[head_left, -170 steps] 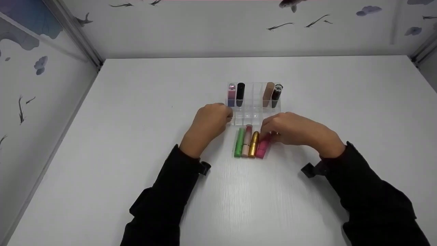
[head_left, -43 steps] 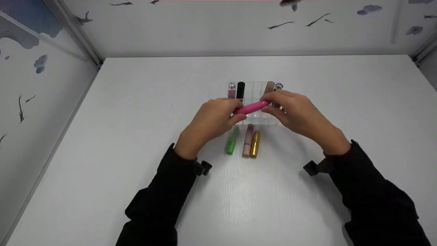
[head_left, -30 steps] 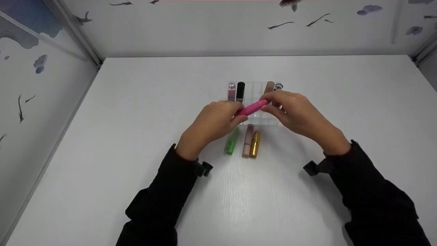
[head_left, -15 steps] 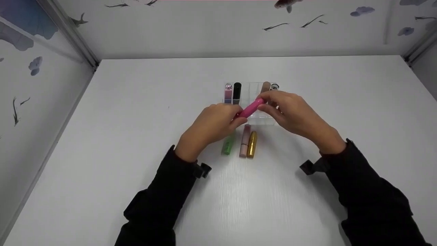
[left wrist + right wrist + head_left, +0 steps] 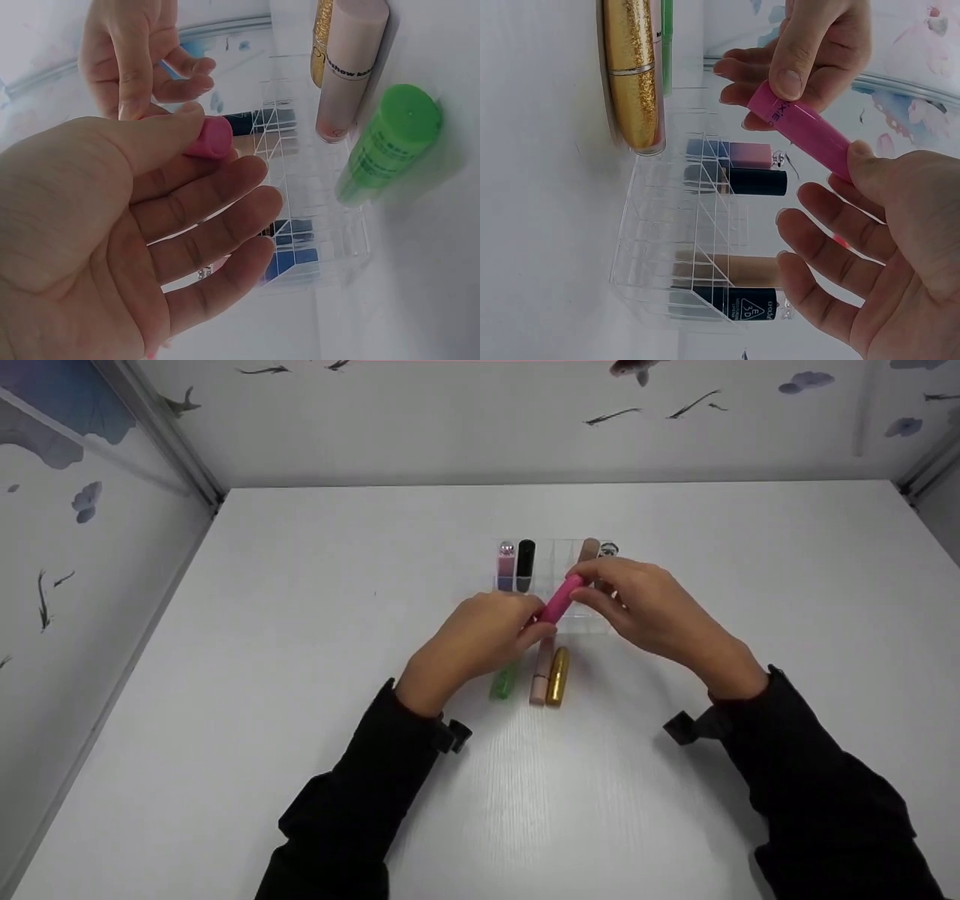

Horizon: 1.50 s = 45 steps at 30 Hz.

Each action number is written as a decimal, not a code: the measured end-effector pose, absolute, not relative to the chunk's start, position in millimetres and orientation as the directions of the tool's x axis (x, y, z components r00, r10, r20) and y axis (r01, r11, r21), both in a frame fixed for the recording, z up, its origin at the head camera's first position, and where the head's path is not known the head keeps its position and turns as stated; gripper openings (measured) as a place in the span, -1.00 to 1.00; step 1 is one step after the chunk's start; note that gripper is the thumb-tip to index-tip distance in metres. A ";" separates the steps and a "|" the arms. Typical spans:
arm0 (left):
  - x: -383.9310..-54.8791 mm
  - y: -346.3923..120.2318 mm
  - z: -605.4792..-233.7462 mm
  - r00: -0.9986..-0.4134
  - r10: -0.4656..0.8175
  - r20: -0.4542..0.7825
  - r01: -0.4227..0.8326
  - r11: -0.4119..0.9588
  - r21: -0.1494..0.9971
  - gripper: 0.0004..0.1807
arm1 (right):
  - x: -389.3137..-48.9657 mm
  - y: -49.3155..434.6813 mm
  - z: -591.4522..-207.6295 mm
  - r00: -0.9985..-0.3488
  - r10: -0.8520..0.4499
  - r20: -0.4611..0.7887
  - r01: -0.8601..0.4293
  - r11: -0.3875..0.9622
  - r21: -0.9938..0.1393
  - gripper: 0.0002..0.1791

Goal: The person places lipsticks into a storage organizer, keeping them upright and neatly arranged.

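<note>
Both hands hold a pink lipstick tube (image 5: pixel 560 601) above the front of a clear divided stand (image 5: pixel 589 625). The left hand (image 5: pixel 484 631) pinches its lower end between thumb and index finger. The upper end is between the thumb and index finger of the right hand (image 5: pixel 641 598). In the right wrist view, dark lettering shows on the tube (image 5: pixel 810 135) near the left thumb, and the other fingers of both hands are loosely bent. Below the hands lie a green tube (image 5: pixel 390 139), partly hidden in the head view, a pale pink lip gloss (image 5: pixel 349 67) and a gold lipstick (image 5: pixel 557 677).
Four slots' worth of cosmetics stand at the stand's back: a pink-and-blue tube (image 5: pixel 506 566) and a black tube (image 5: pixel 526 564) on the left, a tan tube (image 5: pixel 589 550) and a dark silver-topped tube (image 5: pixel 754 305) on the right. The white table (image 5: pixel 315 585) meets patterned walls behind and left.
Earlier the pink lipstick lay beside the gold one under the right hand; it is now raised between both hands. Over the last second it tilts steeper as the left hand shifts right and toward the person.
</note>
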<state>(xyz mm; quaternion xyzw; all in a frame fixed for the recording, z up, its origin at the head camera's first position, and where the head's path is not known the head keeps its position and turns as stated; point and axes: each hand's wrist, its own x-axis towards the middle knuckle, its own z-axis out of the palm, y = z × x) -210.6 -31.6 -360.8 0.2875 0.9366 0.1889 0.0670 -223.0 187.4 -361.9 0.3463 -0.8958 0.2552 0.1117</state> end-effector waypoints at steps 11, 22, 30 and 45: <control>-209.6 -28.3 -362.4 -0.818 0.574 -0.043 0.514 0.762 0.393 -0.66 | -223.6 188.0 -365.8 -0.683 -0.588 0.433 -0.727 0.607 -0.321 -0.66; -209.3 -26.8 -361.6 -0.811 0.583 -0.047 0.519 0.754 0.402 -0.65 | -221.1 187.8 -362.3 -0.658 -0.614 0.436 -0.752 0.567 -0.337 -0.66; -208.5 -26.1 -361.7 -0.796 0.603 -0.052 0.532 0.738 0.416 -0.65 | -220.3 187.5 -362.8 -0.680 -0.599 0.423 -0.733 0.568 -0.374 -0.64; -205.2 -22.8 -363.5 -0.778 0.627 -0.036 0.556 0.714 0.425 -0.65 | -218.6 187.4 -360.9 -0.726 -0.577 0.374 -0.687 0.583 -0.434 -0.68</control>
